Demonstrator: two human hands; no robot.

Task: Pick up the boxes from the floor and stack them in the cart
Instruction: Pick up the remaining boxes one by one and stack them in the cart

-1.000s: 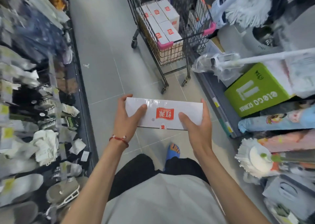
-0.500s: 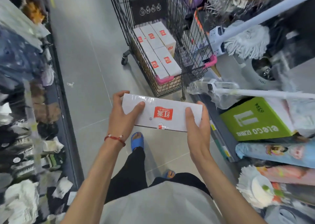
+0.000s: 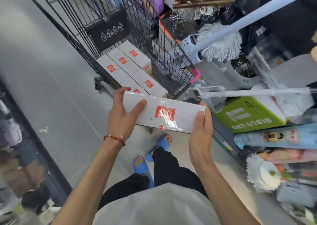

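A long white box with a red logo, wrapped in shiny film, is held level in front of me. My left hand grips its left end, thumb on top. My right hand grips its right end. Just beyond the box stands a black wire cart with pink corner bumpers. Several matching white boxes lie stacked inside the cart, filling its bottom layers. The held box hovers at the cart's near end, partly covering the nearest stacked box.
Grey tiled floor runs up the aisle to the left of the cart. Shelves of slippers and socks line the left edge. On the right are mops, a green carton and rolled mats. My blue sandals are below the box.
I have stepped closer to the cart, which now looms much larger. The box stays in both hands and has moved forward up to the cart's near end.
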